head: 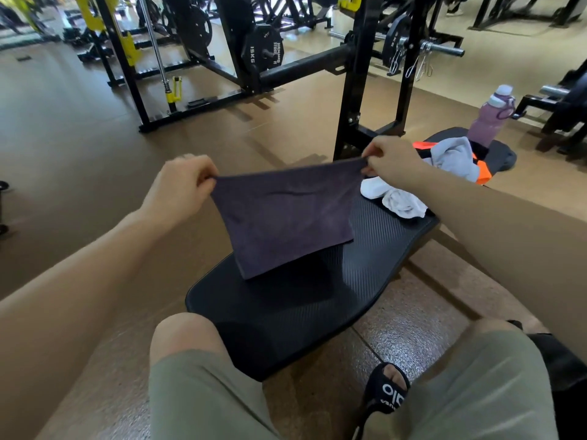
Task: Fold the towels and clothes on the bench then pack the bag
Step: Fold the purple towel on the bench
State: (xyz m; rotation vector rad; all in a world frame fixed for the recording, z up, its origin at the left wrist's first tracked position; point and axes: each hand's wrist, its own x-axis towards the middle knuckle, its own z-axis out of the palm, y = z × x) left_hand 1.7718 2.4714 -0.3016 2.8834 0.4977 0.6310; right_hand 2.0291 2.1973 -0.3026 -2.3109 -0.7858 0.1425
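A dark purple towel (282,217) hangs in the air above the black bench (317,306). My left hand (181,188) pinches its upper left corner and my right hand (394,160) pinches its upper right corner. The towel's lower edge touches the bench pad. Behind my right hand, a crumpled white towel (394,198) lies on the bench. Further back a light grey cloth (454,157) lies over an orange and black garment (482,176).
A purple water bottle (490,117) stands on the far end of the bench. A black rack upright (359,81) and weight plates (260,52) stand beyond it. My knees in green shorts and a black sandal (386,392) are at the near edge. A dark bag (562,369) sits at lower right.
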